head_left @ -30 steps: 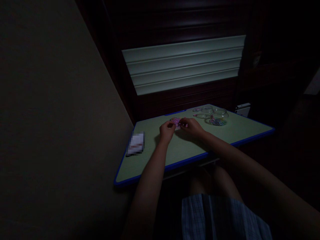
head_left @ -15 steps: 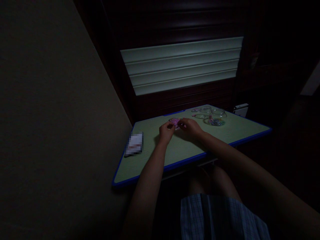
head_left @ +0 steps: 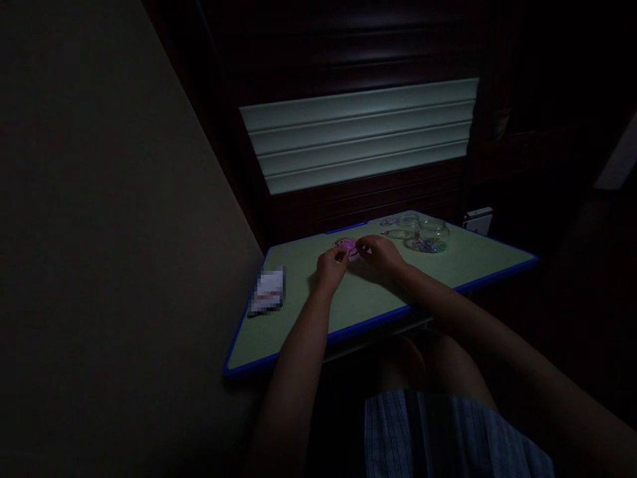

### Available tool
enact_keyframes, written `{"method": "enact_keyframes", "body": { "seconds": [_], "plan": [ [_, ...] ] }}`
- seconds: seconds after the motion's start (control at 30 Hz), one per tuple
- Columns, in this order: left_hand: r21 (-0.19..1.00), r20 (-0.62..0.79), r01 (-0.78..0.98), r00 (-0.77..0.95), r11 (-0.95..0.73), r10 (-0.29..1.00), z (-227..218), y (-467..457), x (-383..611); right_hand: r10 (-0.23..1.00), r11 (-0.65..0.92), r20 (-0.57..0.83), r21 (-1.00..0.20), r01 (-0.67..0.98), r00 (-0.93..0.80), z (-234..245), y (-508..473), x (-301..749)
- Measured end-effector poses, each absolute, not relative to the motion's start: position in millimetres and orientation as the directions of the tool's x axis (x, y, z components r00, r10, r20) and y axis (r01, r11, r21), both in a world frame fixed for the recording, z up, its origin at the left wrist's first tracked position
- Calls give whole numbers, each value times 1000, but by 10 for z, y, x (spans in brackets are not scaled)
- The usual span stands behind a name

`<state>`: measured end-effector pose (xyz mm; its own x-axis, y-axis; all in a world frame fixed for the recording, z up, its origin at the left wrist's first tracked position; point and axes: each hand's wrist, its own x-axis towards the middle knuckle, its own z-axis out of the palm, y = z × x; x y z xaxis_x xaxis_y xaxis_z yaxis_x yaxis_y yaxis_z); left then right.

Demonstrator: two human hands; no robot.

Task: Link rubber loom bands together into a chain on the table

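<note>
Both my hands work close together over the middle of the table (head_left: 368, 289). My left hand (head_left: 332, 267) is closed in a pinch, thumb and forefinger meeting at the near edge of a bunch of small pink pieces (head_left: 347, 245). From the right, my right hand (head_left: 379, 251) reaches in, its fingertips also pinched at the pink bunch. A thin, dark pinkish curve shows between the two pinches. Whatever the fingertips hold is too small and dim to name, and the fingers partly cover the pink bunch.
Clear round containers (head_left: 434, 227) stand at the table's back right, one with colourful small pieces (head_left: 428, 245). A blurred white-and-dark flat object (head_left: 267, 291) lies near the left edge. A wall (head_left: 124, 199) borders the left side; a slatted panel (head_left: 368, 136) rises behind.
The view has shifted slightly. Both hands stay in a pinch at the pink bunch, with a small gap showing between their fingertips now.
</note>
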<state>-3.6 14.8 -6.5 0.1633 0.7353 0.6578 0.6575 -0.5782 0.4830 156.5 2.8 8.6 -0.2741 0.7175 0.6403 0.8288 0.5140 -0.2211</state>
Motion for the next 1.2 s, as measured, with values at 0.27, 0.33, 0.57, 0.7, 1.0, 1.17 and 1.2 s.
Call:
{"method": "enact_keyframes", "body": {
  "seconds": [0.27, 0.33, 0.57, 0.7, 1.0, 1.17, 1.2],
  "plan": [
    [207, 615, 834, 295, -511, 731, 20, -15, -77, 737, 390, 603, -7, 921, -307, 146, -4, 1624],
    [188, 610, 843, 301, -504, 733, 21, -19, -79, 740, 350, 596, 55, 935, -312, 175, -15, 1672],
    [136, 599, 855, 332, -501, 729, 1, -15, -77, 690, 149, 707, 69, 986, -154, 249, 13, 1980],
    [133, 594, 856, 335, -500, 731, -11, -11, -81, 601, -20, 797, -60, 998, 59, 253, 39, 2223],
    [117, 575, 862, 346, -493, 741, -10, -34, -78, 432, -239, 806, -329, 913, 404, 208, 79, 2491],
    [102, 580, 863, 353, -496, 734, -6, -50, -81, 370, -295, 779, -418, 859, 506, 194, 61, 2526],
    [100, 579, 862, 356, -497, 734, -5, -53, -81, 365, -302, 775, -426, 853, 517, 191, 61, 2530]
  ]
}}
